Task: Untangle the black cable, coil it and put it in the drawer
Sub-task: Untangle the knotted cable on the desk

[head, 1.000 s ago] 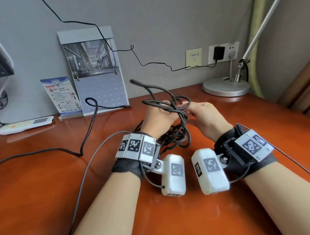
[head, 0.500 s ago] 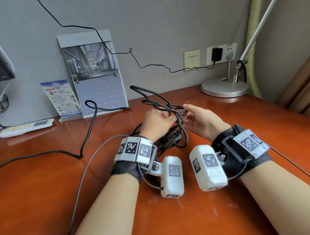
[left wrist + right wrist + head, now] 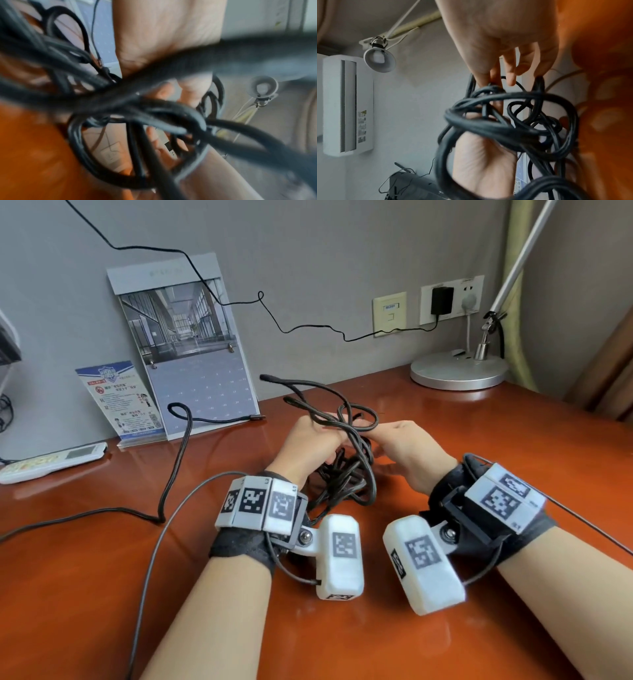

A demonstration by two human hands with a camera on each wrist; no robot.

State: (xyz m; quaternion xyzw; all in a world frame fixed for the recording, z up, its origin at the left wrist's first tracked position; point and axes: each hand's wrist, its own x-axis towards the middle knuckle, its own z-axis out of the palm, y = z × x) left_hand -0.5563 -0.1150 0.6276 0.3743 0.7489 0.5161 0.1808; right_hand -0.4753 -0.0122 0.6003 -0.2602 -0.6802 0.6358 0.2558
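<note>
A tangled black cable (image 3: 346, 470) hangs between my two hands above the orange-brown desk (image 3: 445, 422). My left hand (image 3: 318, 440) grips the upper part of the bundle, with several loops hanging down behind its wrist. My right hand (image 3: 373, 436) pinches a strand at the top of the tangle, fingertips close to the left hand. A loose loop with a free end (image 3: 265, 377) sticks up to the left. In the right wrist view the right hand's fingertips (image 3: 488, 79) pinch the cable (image 3: 505, 121), with the left palm (image 3: 482, 162) behind it. The left wrist view shows blurred cable (image 3: 120, 94). No drawer is in view.
A second black cable (image 3: 174, 474) runs across the desk on the left toward a calendar (image 3: 191, 354) and a leaflet (image 3: 120, 398) against the wall. A white remote (image 3: 51, 462) lies far left. A lamp base (image 3: 459, 369) and wall sockets (image 3: 442, 301) stand back right.
The right hand has moved slightly left, closer to the left hand on the tangle. The loose loops above the bundle have shifted. Both hands keep hold of the cable.
</note>
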